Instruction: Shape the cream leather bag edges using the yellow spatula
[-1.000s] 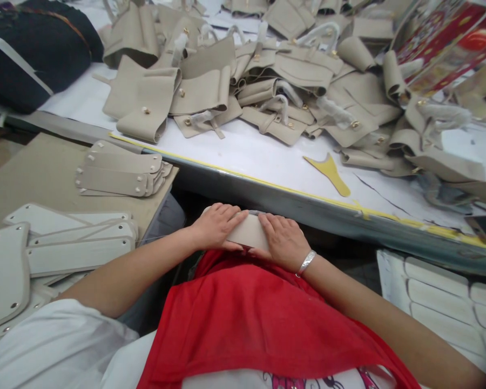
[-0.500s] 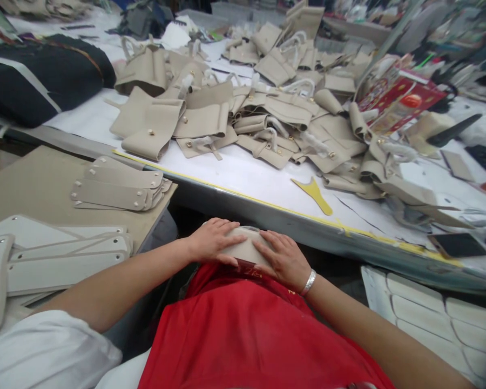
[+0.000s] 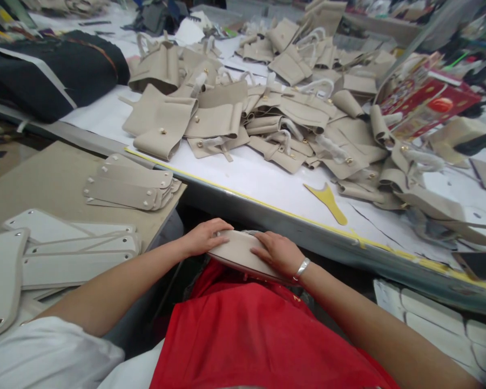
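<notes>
From where I stand, both bare hands have a closed grip on a curved beige piece point(image 3: 237, 248), held just above the red apron point(image 3: 243, 335), at the near edge of the bench point(image 3: 210, 170). Left hand point(image 3: 204, 237) grips its 9 o'clock end; right hand point(image 3: 282, 254), w/ a silver bracelet point(image 3: 302, 268) at the wrist, has fingers over its 3 o'clock part. Thumbs partly hidden, can't tell exact placement.

Clock dirs from the hands: 12, big pile of beige bag parts point(image 3: 222, 119), some w/ gold fittings & wrapped handles. 2 o'clock, yellow forked tool point(image 3: 328, 202) flat on the bench; farther out same dir, red patterned bag point(image 3: 433, 100). 3, dark phone point(image 3: 480, 265) nr edge. 4, pale rounded pieces point(image 3: 433, 313), lower down. 9, white panels point(image 3: 81, 243) w/ metal eyelets, overlapping. 10, stacked taupe strips point(image 3: 125, 186) on a brown board point(image 3: 40, 173); farther out, btwn 10 & 11, black bundle point(image 3: 52, 70) w/ white band.
</notes>
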Motion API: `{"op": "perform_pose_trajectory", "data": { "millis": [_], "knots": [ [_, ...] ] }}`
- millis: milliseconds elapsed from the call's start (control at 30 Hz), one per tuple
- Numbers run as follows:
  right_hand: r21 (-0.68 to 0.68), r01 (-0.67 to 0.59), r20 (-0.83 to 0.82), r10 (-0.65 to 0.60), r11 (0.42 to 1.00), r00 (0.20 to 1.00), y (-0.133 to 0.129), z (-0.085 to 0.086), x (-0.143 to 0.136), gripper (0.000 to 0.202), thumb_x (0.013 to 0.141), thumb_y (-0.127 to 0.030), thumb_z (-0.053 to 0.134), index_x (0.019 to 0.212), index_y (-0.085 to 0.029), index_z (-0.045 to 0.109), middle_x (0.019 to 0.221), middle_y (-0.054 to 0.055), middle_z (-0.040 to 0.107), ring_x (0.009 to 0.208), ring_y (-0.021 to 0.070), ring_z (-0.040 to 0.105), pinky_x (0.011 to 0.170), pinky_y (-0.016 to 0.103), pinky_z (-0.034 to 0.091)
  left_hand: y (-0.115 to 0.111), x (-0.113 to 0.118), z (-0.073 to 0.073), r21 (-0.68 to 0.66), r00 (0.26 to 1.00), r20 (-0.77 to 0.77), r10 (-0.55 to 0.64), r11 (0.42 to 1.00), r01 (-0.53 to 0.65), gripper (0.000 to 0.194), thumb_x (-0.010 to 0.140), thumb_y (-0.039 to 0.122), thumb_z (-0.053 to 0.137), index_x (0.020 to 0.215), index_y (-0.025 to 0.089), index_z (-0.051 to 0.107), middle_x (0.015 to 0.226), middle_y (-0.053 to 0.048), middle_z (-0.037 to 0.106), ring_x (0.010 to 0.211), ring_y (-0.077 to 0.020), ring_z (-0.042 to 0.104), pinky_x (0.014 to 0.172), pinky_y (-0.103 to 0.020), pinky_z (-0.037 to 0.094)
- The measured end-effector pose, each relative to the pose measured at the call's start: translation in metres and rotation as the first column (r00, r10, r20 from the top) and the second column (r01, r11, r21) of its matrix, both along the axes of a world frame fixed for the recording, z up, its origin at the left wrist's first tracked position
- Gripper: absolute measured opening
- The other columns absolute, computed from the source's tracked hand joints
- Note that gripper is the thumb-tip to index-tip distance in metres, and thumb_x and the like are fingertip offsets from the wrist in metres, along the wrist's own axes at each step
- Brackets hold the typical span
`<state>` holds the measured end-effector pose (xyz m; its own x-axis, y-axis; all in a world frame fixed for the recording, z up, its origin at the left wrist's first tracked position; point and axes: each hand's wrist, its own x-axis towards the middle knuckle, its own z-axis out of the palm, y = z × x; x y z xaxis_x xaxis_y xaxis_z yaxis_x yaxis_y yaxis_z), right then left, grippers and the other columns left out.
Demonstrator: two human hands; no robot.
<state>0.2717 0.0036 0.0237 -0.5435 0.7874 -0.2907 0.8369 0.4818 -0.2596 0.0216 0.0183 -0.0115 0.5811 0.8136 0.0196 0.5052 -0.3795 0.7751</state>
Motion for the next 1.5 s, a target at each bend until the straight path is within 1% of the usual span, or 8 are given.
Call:
{"op": "perform_pose_trajectory", "data": {
  "millis": [200,333,633,867,1000,1200,1367,1500],
  "knots": [
    [-0.003,0.019,0.029,-0.019,1.0,0.999,0.009,-0.005,-0.043,0.064,0.077,-0.072,0.034,0.103,-0.017,0.053,0.097,0.011,0.062,0.085,0.0252,0.059,0.07,0.034,0.044,0.004,0.002,-0.007,-0.023,0.998,0.043,0.045,0.999,-0.044,0.029,0.084,0.034,0.048,0.106,0.018,0.059,0.101,-0.005,0.057,0.096,-0.0157,0.054,0.087,-0.027,0.042],
    [-0.037,0.017,0.037,-0.016,0.999,0.999,0.021,-0.01,-0.058,0.062,0.082,-0.069,0.025,0.1,-0.018,0.054,0.095,0.01,0.063,0.083,0.024,0.061,0.068,0.032,0.044,0.004,0.003,-0.008,-0.013,0.996,0.048,0.072,0.997,-0.071,0.029,0.085,0.034,0.047,0.105,0.017,0.06,0.099,-0.005,0.058,0.095,-0.016,0.054,0.088,-0.028,0.043],
    [0.098,-0.034,-0.027,0.037,0.995,0.999,0.003,-0.006,-0.05,0.071,0.071,-0.073,0.043,0.114,-0.017,0.047,0.103,0.012,0.06,0.09,0.0261,0.057,0.074,0.035,0.044,-0.003,0.007,-0.009,0.025,0.993,0.067,0.101,0.994,-0.103,0.032,0.088,0.036,0.042,0.104,0.017,0.061,0.099,-0.005,0.06,0.095,-0.0151,0.055,0.087,-0.027,0.043],
    [0.105,-0.04,-0.013,0.042,0.994,0.999,0.001,-0.007,-0.045,0.064,0.079,-0.071,0.031,0.115,-0.019,0.045,0.104,0.012,0.059,0.09,0.0253,0.058,0.071,0.034,0.042,-0.008,0.006,-0.005,0.028,0.998,0.008,0.063,0.998,-0.063,0.042,0.084,0.043,0.048,0.115,0.016,0.054,0.112,-0.008,0.054,0.107,-0.018,0.049,0.096,-0.031,0.039],
    [0.099,-0.04,0.008,0.04,0.994,0.999,-0.002,-0.005,-0.029,0.06,0.082,-0.066,0.032,0.117,-0.019,0.046,0.104,0.012,0.06,0.088,0.0259,0.058,0.073,0.035,0.04,-0.013,0.0,-0.002,-0.026,0.998,-0.056,0.004,1.0,-0.006,0.067,0.071,0.042,0.065,0.128,0.018,0.042,0.125,-0.01,0.043,0.117,-0.021,0.042,0.101,-0.034,0.035],
    [0.077,0.012,0.043,-0.015,0.997,0.999,-0.013,0.001,0.023,0.064,0.08,-0.064,0.041,0.125,-0.018,0.044,0.111,0.014,0.058,0.099,0.0274,0.055,0.086,0.037,0.036,-0.01,-0.003,0.004,-0.143,0.994,-0.108,-0.027,0.99,0.012,0.062,0.077,0.042,0.058,0.132,0.021,0.039,0.128,-0.007,0.041,0.119,-0.0203,0.04,0.104,-0.032,0.03],
    [-0.081,0.221,-0.006,-0.223,0.972,0.975,-0.028,-0.001,0.074,0.068,0.079,-0.06,0.047,0.13,-0.015,0.04,0.121,0.015,0.053,0.102,0.0269,0.054,0.084,0.034,0.04,-0.015,0.001,0.004,-0.187,0.993,-0.106,0.055,0.979,-0.074,0.072,0.075,0.044,0.059,0.136,0.019,0.03,0.134,-0.008,0.039,0.121,-0.0222,0.039,0.104,-0.032,0.028],
    [-0.244,0.318,-0.128,-0.355,0.916,0.926,-0.032,-0.002,0.087,0.052,0.08,-0.051,0.05,0.119,-0.017,0.049,0.109,0.01,0.06,0.091,0.021,0.058,0.075,0.026,0.041,-0.02,0.004,0.002,-0.213,0.985,-0.096,0.143,0.964,-0.161,0.072,0.074,0.044,0.059,0.135,0.017,0.031,0.133,-0.01,0.042,0.118,-0.0237,0.042,0.103,-0.034,0.03]
  ]
}}
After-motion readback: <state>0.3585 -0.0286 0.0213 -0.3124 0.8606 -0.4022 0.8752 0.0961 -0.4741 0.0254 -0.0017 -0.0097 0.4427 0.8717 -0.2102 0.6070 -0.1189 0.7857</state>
